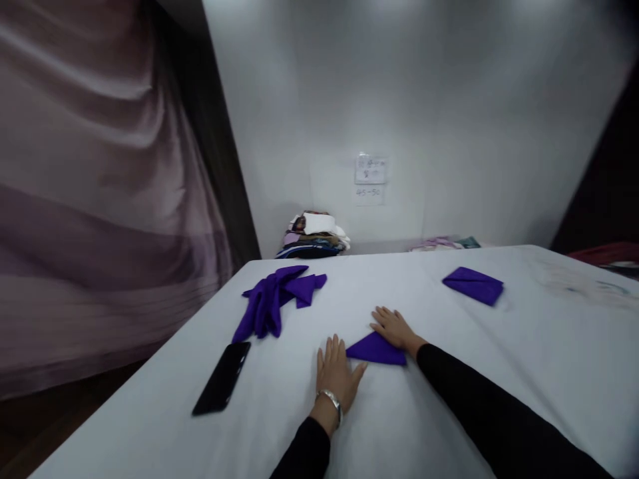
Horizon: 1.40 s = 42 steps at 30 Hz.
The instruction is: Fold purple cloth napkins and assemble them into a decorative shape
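Observation:
A purple cloth (pixel 375 350), folded into a flat triangle, lies on the white-covered table between my hands. My left hand (pixel 335 372), with a silver bracelet at the wrist, rests flat on the table beside the cloth's left corner, fingers apart. Over the cloth's upper right edge lies my right hand (pixel 392 327), palm down with its fingers stretched out; it covers part of the cloth. Farther right sits a second folded purple cloth (pixel 473 285). To the left is a crumpled heap of purple cloth (pixel 272 299).
A black phone (pixel 222 378) lies near the left edge of the table (pixel 279 426). Stacked fabrics (pixel 314 236) stand beyond the far edge, with more cloth (pixel 439 243) to their right. Paper signs (pixel 370 170) hang on the wall. A pinkish curtain (pixel 94 186) drapes at left.

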Motion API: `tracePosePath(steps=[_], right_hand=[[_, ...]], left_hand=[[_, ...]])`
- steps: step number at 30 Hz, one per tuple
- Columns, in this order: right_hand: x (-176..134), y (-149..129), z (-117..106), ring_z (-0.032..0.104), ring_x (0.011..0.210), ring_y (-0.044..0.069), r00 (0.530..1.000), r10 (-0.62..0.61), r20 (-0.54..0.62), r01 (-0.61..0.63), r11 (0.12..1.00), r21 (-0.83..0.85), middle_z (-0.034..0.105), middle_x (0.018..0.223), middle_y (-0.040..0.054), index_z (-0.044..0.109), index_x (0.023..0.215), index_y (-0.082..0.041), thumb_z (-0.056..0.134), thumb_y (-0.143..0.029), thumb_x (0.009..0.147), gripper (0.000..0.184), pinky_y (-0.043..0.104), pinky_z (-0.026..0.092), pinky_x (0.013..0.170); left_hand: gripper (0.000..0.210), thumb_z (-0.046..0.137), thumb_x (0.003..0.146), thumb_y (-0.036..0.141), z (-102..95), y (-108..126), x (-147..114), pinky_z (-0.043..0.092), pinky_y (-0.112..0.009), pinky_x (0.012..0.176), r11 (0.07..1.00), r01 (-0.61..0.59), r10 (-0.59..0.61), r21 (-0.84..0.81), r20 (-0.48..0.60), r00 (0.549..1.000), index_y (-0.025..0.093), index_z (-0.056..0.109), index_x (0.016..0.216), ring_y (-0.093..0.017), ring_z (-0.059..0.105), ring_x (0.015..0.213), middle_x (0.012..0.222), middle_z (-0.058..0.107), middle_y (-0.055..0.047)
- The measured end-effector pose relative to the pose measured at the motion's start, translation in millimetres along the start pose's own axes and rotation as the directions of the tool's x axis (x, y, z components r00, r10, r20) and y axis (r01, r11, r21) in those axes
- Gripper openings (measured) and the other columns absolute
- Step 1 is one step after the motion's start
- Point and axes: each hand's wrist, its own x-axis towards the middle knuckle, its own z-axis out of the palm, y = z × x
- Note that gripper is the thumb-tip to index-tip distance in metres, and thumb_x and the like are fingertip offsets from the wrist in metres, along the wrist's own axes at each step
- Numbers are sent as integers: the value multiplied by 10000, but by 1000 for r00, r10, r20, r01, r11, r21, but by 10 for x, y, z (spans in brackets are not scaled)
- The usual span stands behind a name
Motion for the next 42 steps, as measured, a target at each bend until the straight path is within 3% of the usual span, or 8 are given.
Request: tracePosePath(steps=[3, 6, 15, 23, 35, 42], right_hand=[[-2, -22, -59, 168, 1338, 240, 1000, -3, -2, 3, 999, 34, 249, 1455, 97, 339, 1363, -194, 238, -534, 898, 584, 478, 114, 1051], [11, -19, -84, 175, 1334, 247, 1000, -18, -19, 19, 999, 51, 258, 1451, 108, 339, 1361, -193, 235, -537, 899, 585, 483, 123, 1049], [77, 35, -106, 186, 1328, 271, 998, -51, -36, 53, 995, 84, 267, 1445, 123, 296, 1372, -187, 224, -577, 886, 627, 512, 134, 1044], [269, 271, -117, 112, 1346, 269, 996, 82, -19, -80, 994, 75, 184, 1474, 112, 255, 1394, -189, 189, -607, 873, 672, 521, 80, 1047], [398, 573, -84, 40, 1356, 257, 968, 248, 32, -249, 968, 31, 107, 1494, 63, 223, 1407, -237, 204, -645, 849, 693, 506, 26, 1047], [404, 692, -173, 93, 1352, 258, 960, 279, -1, -278, 957, 85, 174, 1482, 53, 267, 1391, -244, 191, -561, 890, 598, 531, 57, 1046]], left_hand=[[751, 181, 834, 602, 14, 248, 243, 74, -458, 1109, 976, -218, 218, -7, -9, 976, 98, 223, 1389, -228, 75, 1363, 1477, 166, -92], [769, 246, 819, 596, 112, 373, 432, 110, -470, 1101, 956, -293, 292, 16, 59, 955, 71, 236, 1381, -251, 126, 1354, 1462, 204, -119], [758, 262, 803, 574, 332, 276, 572, 161, -462, 1090, 947, -315, 308, 60, 99, 946, 69, 276, 1367, -259, 169, 1344, 1447, 231, -110], [773, 278, 799, 575, 385, 284, 631, 159, -467, 1092, 947, -315, 307, 58, 121, 944, 52, 269, 1367, -267, 152, 1347, 1448, 223, -119], [748, 293, 814, 558, 282, 330, 517, 140, -459, 1095, 950, -311, 306, 19, 129, 943, 74, 243, 1381, -261, 129, 1354, 1462, 214, -119], [768, 267, 807, 593, 302, 322, 502, 127, -448, 1098, 953, -304, 303, -6, 107, 947, 82, 249, 1381, -257, 135, 1354, 1461, 227, -112]])
